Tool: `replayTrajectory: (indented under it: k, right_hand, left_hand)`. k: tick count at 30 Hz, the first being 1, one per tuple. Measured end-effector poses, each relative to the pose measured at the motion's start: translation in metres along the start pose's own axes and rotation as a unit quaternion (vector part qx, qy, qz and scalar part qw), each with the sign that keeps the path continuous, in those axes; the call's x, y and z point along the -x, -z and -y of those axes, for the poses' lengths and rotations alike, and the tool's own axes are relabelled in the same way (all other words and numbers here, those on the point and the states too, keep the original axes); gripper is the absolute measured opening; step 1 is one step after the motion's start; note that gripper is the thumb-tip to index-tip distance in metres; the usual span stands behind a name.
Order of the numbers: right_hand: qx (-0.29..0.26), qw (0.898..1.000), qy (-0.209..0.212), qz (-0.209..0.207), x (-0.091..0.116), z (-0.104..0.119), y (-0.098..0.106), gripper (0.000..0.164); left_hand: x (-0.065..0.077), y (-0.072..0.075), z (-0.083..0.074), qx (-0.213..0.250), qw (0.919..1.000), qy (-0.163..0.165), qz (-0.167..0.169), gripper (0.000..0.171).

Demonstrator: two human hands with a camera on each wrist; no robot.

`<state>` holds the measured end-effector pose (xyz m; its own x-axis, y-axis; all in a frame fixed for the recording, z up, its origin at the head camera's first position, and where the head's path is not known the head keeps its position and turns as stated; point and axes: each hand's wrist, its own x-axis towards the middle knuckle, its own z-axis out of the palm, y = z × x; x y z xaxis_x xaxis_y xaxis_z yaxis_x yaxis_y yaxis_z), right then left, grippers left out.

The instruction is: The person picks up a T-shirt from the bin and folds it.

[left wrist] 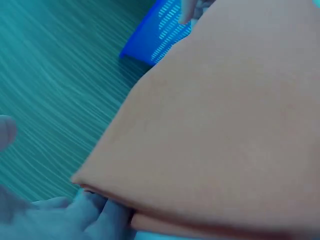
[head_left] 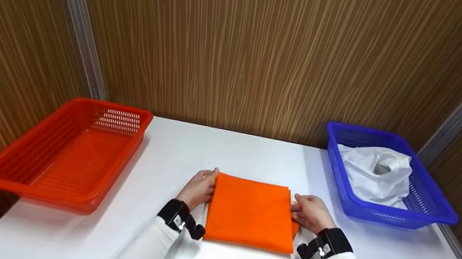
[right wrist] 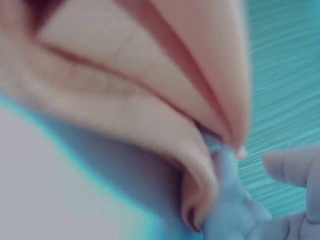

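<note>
A folded orange cloth (head_left: 252,214) lies between both hands above the white table, appearing pale tan in the wrist views. At its left edge is my left hand (head_left: 199,188), its fingers (left wrist: 100,217) tucked under the cloth while the thumb stands apart from it. My right hand (head_left: 311,212) is at the opposite edge. There, the right wrist view has fingers (right wrist: 227,175) slipped in among the loose layers, with the thumb held away. A flap of cloth hangs out beside the right fingers. The fingertips of both hands are hidden by cloth.
A red plastic basket (head_left: 145,127) stands on the white table (head_left: 192,142) at the left. At the back right, a blue basket (head_left: 389,213) holds a crumpled white cloth (head_left: 365,176). Wood-grain panels (head_left: 225,45) enclose the back and sides.
</note>
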<state>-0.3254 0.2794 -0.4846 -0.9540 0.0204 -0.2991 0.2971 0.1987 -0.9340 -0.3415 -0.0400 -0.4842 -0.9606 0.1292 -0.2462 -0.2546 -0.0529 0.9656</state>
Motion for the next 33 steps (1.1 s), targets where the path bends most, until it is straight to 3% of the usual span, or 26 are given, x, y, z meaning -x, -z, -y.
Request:
replayTrajectory:
  k: [2, 3, 5, 7, 9, 10, 12, 15, 16, 18, 21, 25, 28, 33]
  right_hand:
    - [0.083, 0.994, 0.056, -0.039, 0.012, 0.003, -0.003, 0.044]
    - [0.129, 0.986, 0.091, -0.057, 0.019, 0.004, -0.008, 0.044]
    - [0.214, 0.961, 0.156, -0.084, 0.037, 0.006, -0.02, 0.046]
    - [0.275, 0.932, 0.219, -0.082, 0.058, 0.006, -0.037, 0.05]
    - [0.319, 0.909, 0.264, -0.055, 0.08, 0.004, -0.054, 0.057]
    - [0.338, 0.899, 0.277, -0.039, 0.091, 0.002, -0.062, 0.06]
    - [0.379, 0.876, 0.297, -0.007, 0.108, -0.003, -0.073, 0.064]
    - [0.432, 0.853, 0.289, 0.05, 0.125, -0.011, -0.08, 0.069]
    - [0.447, 0.847, 0.28, 0.068, 0.128, -0.013, -0.079, 0.071]
    - [0.474, 0.834, 0.266, 0.097, 0.132, -0.018, -0.076, 0.075]
    - [0.498, 0.824, 0.243, 0.117, 0.135, -0.021, -0.07, 0.078]
    - [0.498, 0.829, 0.226, 0.117, 0.136, -0.023, -0.067, 0.079]
    - [0.495, 0.833, 0.224, 0.106, 0.136, -0.023, -0.068, 0.077]
    - [0.5, 0.83, 0.232, 0.089, 0.134, -0.023, -0.07, 0.072]
  left_hand:
    - [0.011, 0.002, -0.003, -0.074, 0.9953, -0.052, -0.036, 0.065]
    - [0.018, 0.001, -0.004, -0.114, 0.9889, -0.08, -0.052, 0.065]
    - [0.036, -0.006, -0.004, -0.191, 0.9713, -0.129, -0.06, 0.063]
    - [0.057, -0.017, 0.0, -0.261, 0.9487, -0.175, -0.033, 0.06]
    - [0.08, -0.03, 0.006, -0.348, 0.9148, -0.205, 0.01, 0.061]
    - [0.091, -0.036, 0.01, -0.396, 0.8934, -0.21, 0.035, 0.062]
    - [0.11, -0.046, 0.018, -0.487, 0.8425, -0.216, 0.08, 0.065]
    - [0.13, -0.053, 0.027, -0.59, 0.7704, -0.208, 0.122, 0.07]
    - [0.133, -0.053, 0.029, -0.611, 0.7544, -0.202, 0.13, 0.071]
    - [0.137, -0.052, 0.033, -0.637, 0.7334, -0.193, 0.137, 0.071]
    - [0.138, -0.049, 0.035, -0.655, 0.7193, -0.18, 0.146, 0.068]
    - [0.138, -0.047, 0.035, -0.663, 0.7137, -0.169, 0.152, 0.066]
    - [0.138, -0.047, 0.034, -0.664, 0.7165, -0.161, 0.141, 0.064]
    - [0.133, -0.043, 0.031, -0.652, 0.7326, -0.144, 0.132, 0.06]
